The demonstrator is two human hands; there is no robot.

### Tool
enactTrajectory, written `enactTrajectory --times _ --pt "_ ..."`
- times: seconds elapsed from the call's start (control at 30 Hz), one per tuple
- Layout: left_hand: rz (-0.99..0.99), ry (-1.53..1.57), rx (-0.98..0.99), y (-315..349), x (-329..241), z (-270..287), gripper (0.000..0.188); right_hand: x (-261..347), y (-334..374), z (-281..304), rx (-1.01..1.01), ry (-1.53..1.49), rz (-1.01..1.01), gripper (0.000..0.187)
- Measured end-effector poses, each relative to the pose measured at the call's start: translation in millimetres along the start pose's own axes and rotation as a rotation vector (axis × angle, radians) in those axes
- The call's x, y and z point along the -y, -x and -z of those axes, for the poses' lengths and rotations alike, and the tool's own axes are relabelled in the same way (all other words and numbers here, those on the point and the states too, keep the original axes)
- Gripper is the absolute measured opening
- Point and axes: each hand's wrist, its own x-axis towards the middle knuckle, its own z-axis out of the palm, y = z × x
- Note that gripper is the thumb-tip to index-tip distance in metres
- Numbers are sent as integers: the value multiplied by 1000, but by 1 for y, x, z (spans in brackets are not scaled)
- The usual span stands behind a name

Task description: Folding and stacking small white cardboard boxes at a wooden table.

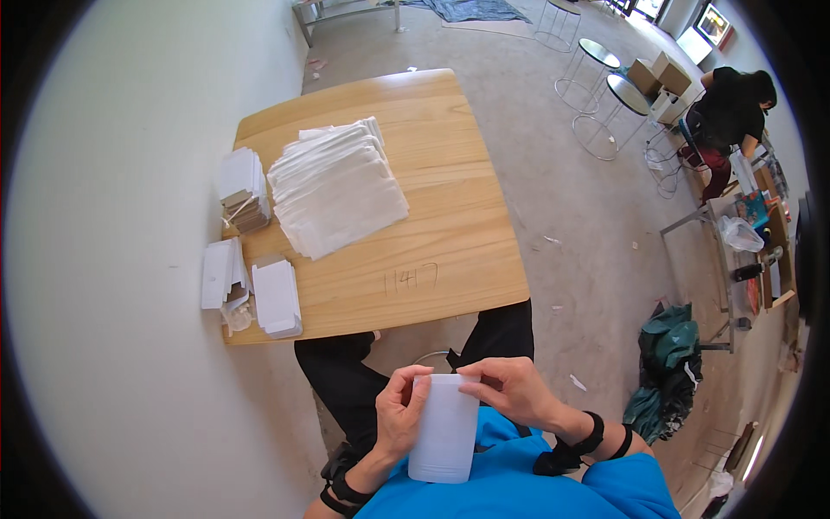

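Observation:
A slim white carton [443, 432], upright in front of my blue shirt, is held between my two hands above my lap. My left hand [403, 413] grips its left edge near the top, thumb on the front face. At the top right corner my right hand [512, 391] pinches the upper edge between thumb and fingers. On the wooden table [458, 233] ahead lies a fanned pile of white paper sleeves or bags [337, 190]. Stacks of flat white cartons [277, 297] rest along the table's left side.
Left of the table stands a white wall [156, 173]. Another stack of cartons [242, 177] and an opened white box [223, 270] sit by it. Round stools [627, 93], a person in black [731, 108], a cluttered side table [731, 259] and dark green bags [666, 363] are on the right.

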Motion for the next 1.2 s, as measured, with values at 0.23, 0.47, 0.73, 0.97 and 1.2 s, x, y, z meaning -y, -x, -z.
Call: enactTrajectory --times 0.23,0.47,0.73,0.97,1.2 --pt "7 -43 312 3 -8 26 27 -15 9 -3 12 -30 96 25" --pt "-51 -14 218 -16 -11 24 31 -9 -6 -12 -30 -310 -81 33" --pt "-162 138 84 -31 -19 19 28 6 -33 -18 -181 -215 95 23" --pt "-154 177 75 -29 -18 16 20 9 -35 -19 -83 -404 -79 17" --pt "-174 191 81 -36 -12 27 17 4 -49 -22 -68 -364 15 13"
